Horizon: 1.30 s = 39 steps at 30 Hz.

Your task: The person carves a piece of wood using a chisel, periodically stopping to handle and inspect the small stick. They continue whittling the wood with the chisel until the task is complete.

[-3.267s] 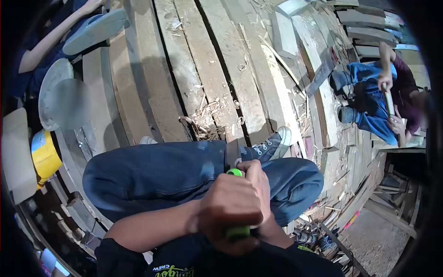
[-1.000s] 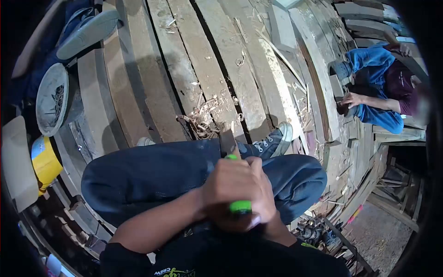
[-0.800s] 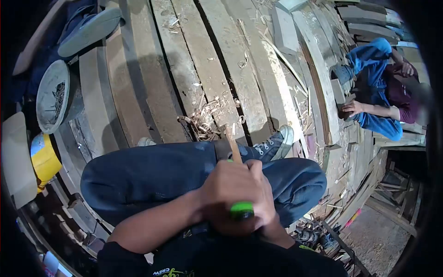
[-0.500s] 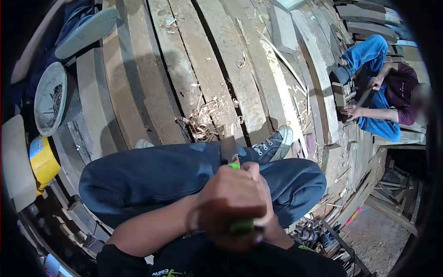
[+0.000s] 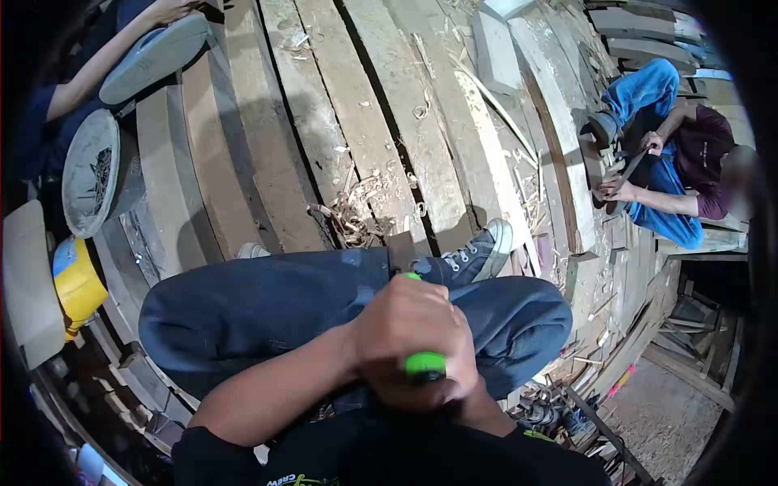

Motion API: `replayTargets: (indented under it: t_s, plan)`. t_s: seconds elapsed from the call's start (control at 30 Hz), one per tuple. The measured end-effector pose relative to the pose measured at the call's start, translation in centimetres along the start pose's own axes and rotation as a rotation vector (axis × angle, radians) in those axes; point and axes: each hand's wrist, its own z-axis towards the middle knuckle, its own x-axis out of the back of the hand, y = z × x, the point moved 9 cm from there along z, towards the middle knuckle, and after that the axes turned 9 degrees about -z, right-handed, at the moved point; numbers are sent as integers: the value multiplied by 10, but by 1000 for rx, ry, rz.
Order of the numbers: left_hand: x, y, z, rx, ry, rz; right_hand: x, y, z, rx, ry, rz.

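My left hand (image 5: pixel 409 324) is closed around a bright green and black handle (image 5: pixel 425 364), the end of which shows below the knuckles. More green shows past the fingers at the top. Pressed against it, partly hidden, my right hand (image 5: pixel 463 368) is closed too. Just beyond the hands a flat brown piece (image 5: pixel 399 249) sticks up between my legs; the hands hide how it joins the handle. Both hands are over my lap, between my bent knees. Curled wood shavings (image 5: pixel 365 206) lie on the planks in front of my legs.
Thick wooden planks (image 5: pixel 316 113) with gaps form the floor. At left stand a bucket (image 5: pixel 89 174) with nails and a yellow container (image 5: pixel 77 279); a person's arm (image 5: pixel 97 69) and shoe (image 5: pixel 158 57) are behind. At right a seated person (image 5: pixel 689 154) holds a long tool over wood.
My hands and the green handle have shifted slightly, and less of the flat piece shows beyond them. The left person's arm has come over the shoe; the right person's hands have moved a little.
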Motion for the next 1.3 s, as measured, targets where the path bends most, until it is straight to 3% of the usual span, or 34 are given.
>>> replayTargets:
  t_s: [0.1,0.2,0.23,0.33,0.53,0.6,0.63,0.73,0.87,0.9,1.0,1.03,1.13,1.17,1.2,1.3]
  plan:
    - [5,-14,-9,60,-3,8,-19,23,-11,-197,-121,-39]
    - [7,-12,-5,102,-5,52,-17,22,-9,-238,-128,-54]
    - [0,-3,-3,51,-2,-1,0,3,0,-69,26,-27]
    - [0,-6,-4,18,-23,33,-16,18,-9,-221,-100,-13]
    - [6,1,-7,103,75,14,-8,13,-2,-207,-108,-243]
    - [-10,27,-5,49,-14,27,-5,-2,3,-11,-105,-201]
    - [-9,20,-12,36,28,31,-5,15,-1,-294,-29,-41]
    - [16,-8,-8,146,91,54,-18,21,-4,-394,-186,-223]
    - [-3,29,1,85,-24,23,-4,-3,7,-121,-104,-247]
    - [0,31,-3,21,57,-27,-5,3,2,-162,-57,-201]
    - [6,27,-2,36,-12,38,-9,4,4,-172,-96,-222]
    - [3,34,-1,39,30,41,-16,23,-3,-364,-111,-101]
    - [-2,33,5,23,12,-58,-14,20,-2,-211,-99,-170]
    - [0,17,-1,-48,40,87,-13,12,-2,-129,-98,-205]
    - [10,-2,-8,27,46,135,-6,13,-2,-259,-29,-144]
    - [27,-18,-9,73,241,126,1,6,6,-282,45,-186]
